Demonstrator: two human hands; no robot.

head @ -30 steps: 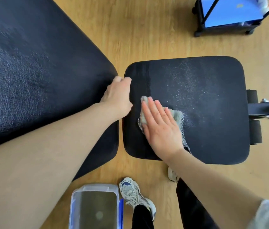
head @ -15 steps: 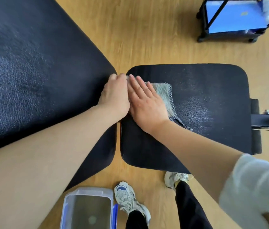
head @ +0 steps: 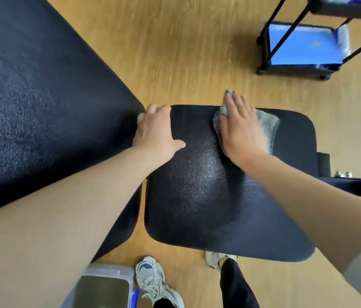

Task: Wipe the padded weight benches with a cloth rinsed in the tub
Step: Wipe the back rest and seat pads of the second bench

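Note:
A black padded seat pad [head: 208, 196] lies in the middle, with the long black back pad [head: 31, 107] of the bench to its left. My right hand [head: 240, 130] presses flat on a grey cloth [head: 268, 123] at the seat pad's far edge, the cloth's tip poking past the edge. My left hand [head: 156, 131] rests on the seat pad's far left corner by the gap between the pads, fingers spread, holding nothing. A clear plastic tub [head: 105, 285] of water stands on the floor at the bottom left, partly behind my left arm.
The floor is light wood [head: 186, 52]. A black wheeled cart [head: 297, 50] with a blue shelf stands at the far right. The bench's black metal frame and roller [head: 352, 181] stick out on the right. My two feet in white trainers [head: 155, 281] stand just below the seat pad.
My right hand has slid the cloth from the seat pad's near left, up along its left edge, then right along the far edge. My left hand stayed at the corner.

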